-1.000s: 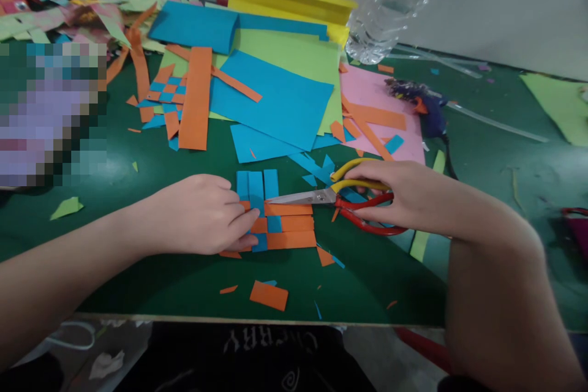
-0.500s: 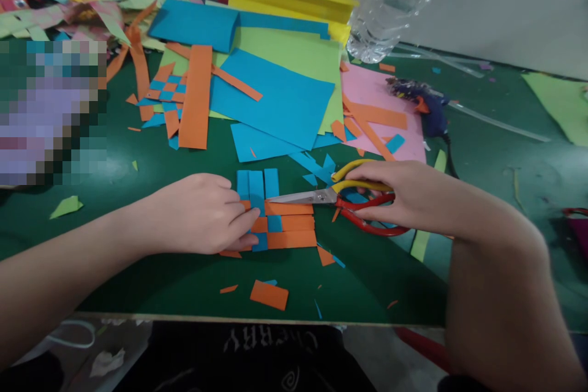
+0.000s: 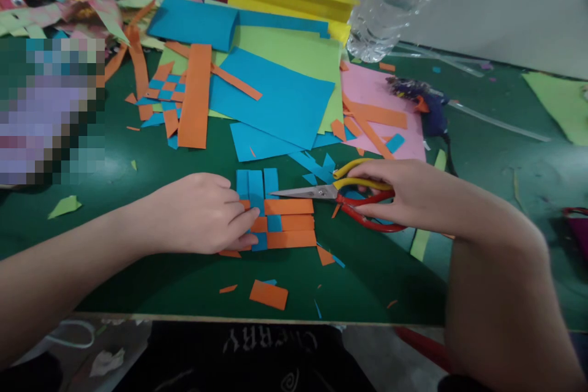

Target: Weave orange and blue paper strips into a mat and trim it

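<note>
Orange and blue paper strips, woven over and under each other, form a small mat (image 3: 290,223) near the front of the table. My left hand (image 3: 209,214) lies on its left part with fingers curled together and the tips pressing the strips, which hides that side. In my right hand (image 3: 404,187) is a pair of scissors (image 3: 328,192) with yellow and red handles. Their closed blades point left, with the tip over the blue strips just above the top orange strip. My fingers pass through the handle loops.
Blue sheets (image 3: 275,98), a wide orange strip (image 3: 195,95) and a pink sheet (image 3: 376,95) lie behind. A glue gun (image 3: 429,107) and a clear plastic bottle (image 3: 386,6) are at the back right. Orange scraps (image 3: 269,295) lie near the front edge.
The scissors have shifted slightly away from the top orange strip, toward the back, with my right hand. My left hand keeps its place on the woven paper mat.
</note>
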`<state>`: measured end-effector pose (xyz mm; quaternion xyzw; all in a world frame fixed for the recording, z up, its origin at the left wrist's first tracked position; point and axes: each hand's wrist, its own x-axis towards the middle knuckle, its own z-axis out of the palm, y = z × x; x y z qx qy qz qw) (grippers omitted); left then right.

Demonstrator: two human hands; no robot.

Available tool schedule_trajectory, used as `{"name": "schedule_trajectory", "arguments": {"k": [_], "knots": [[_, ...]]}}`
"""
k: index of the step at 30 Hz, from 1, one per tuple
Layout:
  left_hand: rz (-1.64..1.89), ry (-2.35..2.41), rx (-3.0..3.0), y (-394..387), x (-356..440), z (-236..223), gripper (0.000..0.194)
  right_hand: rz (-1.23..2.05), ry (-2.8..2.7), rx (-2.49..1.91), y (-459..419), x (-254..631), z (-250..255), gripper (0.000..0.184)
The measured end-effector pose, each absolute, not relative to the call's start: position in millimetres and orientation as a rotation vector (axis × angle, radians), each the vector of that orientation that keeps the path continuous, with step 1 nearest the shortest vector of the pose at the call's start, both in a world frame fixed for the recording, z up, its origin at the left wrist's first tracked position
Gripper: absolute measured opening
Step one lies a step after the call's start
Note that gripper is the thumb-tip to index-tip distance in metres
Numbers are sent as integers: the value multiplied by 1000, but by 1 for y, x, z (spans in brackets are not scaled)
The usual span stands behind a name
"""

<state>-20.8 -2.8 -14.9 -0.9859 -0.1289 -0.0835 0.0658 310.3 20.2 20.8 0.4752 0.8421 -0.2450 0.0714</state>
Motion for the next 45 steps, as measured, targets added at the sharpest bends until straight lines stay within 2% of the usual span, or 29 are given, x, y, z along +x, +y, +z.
{"name": "schedule_trajectory", "arguments": {"k": [14, 25, 31, 36, 45], "knots": [[-247, -389, -2973, -3, -21, -13, 48, -791, 2501, 1512, 19, 312, 19, 50], [-299, -367, -2963, -2, -21, -14, 51, -752, 2587, 1434, 19, 312, 19, 48], [-274, -387, -2974, -3, -20, -13, 45, -740, 2590, 1416, 19, 310, 21, 49], [-351, -361, -2965, -3, -20, -14, 50, -734, 2626, 1389, 19, 313, 20, 48], [-284, -376, -2987, -2, -20, -13, 43, -735, 2608, 1380, 19, 312, 22, 47]]}}
